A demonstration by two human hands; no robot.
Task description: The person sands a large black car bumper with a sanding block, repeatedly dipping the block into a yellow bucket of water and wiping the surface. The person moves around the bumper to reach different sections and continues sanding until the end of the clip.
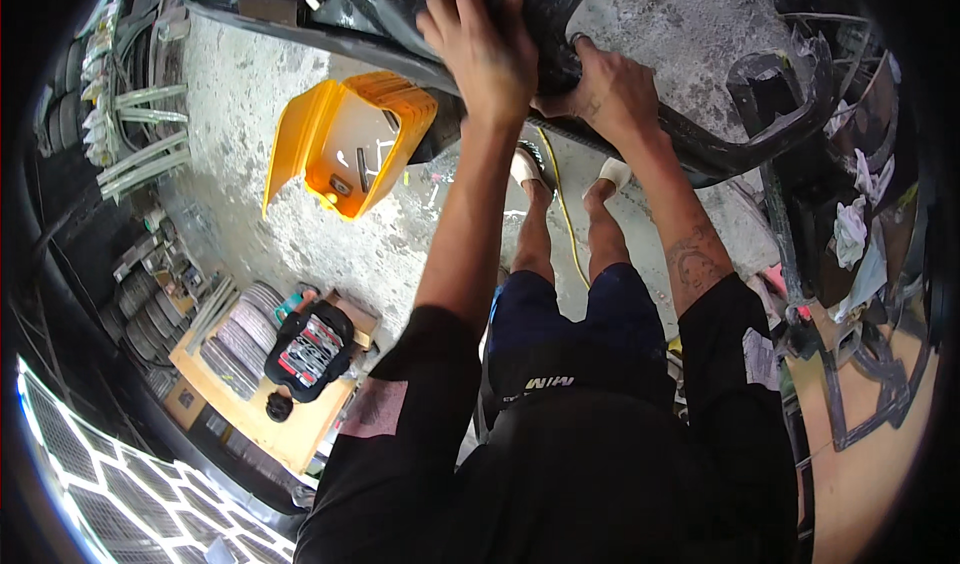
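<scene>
Ahead of us, our right hand [612,99] clamps a black panel's [556,22] edge; our left hand [487,59] lies on it, grip unclear. Likely light, springy, slick: best held by its rims.

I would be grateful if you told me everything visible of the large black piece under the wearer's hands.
The black piece is long and curved, with a glossy, dusty-looking surface, perhaps moulded plastic. A trough-like stretch shows toward the left; a narrower bar, apparently part of it, bends away on the right. It spans the top of the view and runs past the upper edge; what supports it is unclear. The left hand lies on it, fingers bent; the right hand grips its edge.
</scene>
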